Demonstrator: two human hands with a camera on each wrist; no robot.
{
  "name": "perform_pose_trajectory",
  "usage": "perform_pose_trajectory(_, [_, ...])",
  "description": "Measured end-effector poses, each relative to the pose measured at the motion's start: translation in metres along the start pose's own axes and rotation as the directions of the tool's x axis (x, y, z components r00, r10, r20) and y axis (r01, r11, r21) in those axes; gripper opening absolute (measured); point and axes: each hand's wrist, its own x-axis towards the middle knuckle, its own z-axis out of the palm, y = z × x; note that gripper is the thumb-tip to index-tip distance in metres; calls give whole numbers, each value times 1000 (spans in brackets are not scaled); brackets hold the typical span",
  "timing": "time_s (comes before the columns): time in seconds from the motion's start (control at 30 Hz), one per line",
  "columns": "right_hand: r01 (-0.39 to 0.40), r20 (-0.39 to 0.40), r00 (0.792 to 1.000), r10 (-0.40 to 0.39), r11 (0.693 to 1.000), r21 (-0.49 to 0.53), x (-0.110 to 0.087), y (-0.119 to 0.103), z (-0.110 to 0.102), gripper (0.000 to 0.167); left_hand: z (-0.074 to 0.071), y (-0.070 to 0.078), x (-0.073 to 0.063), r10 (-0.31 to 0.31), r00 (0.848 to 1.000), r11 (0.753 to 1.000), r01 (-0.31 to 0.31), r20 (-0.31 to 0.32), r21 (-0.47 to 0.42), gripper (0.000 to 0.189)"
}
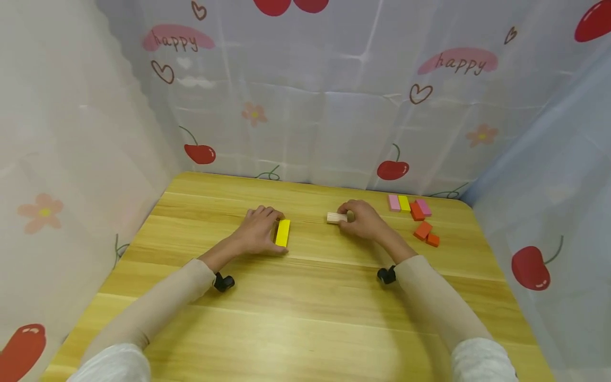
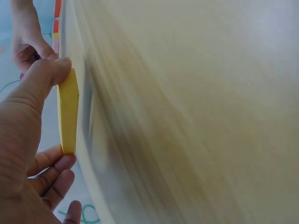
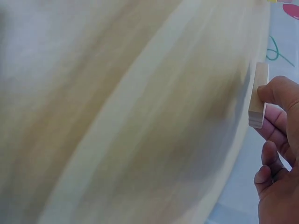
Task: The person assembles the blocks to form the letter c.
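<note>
In the head view my left hand (image 1: 259, 231) holds a long yellow wooden block (image 1: 282, 233) by its two ends, thumb at the near end and fingers at the far end. The left wrist view shows the same yellow block (image 2: 69, 112) between thumb and fingertips. My right hand (image 1: 364, 219) pinches a plain, unpainted wooden block (image 1: 336, 218) to the right of the yellow one, with a gap between the two blocks. In the right wrist view, thumb and fingers grip this plain block (image 3: 258, 95) from its sides; part of it is covered by the thumb.
Toward the back right of the wooden table (image 1: 305, 307) lie pink blocks (image 1: 393, 202), a yellow block (image 1: 403, 203) and several orange blocks (image 1: 422, 230). A printed curtain (image 1: 305, 132) hangs behind the table and along both sides.
</note>
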Motion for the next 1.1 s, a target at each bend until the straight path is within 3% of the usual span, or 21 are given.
perform_pose_trajectory(0.67, [29,62,998,-26,999,-35,23,-23,7,26,1,-10,-9,-17,999,999,18,35,-39,97])
perform_pose_trajectory(1.1, [16,99,995,-18,1000,19,32,-32,16,31,-2,-11,-11,-25,995,993,36,98,-114,102])
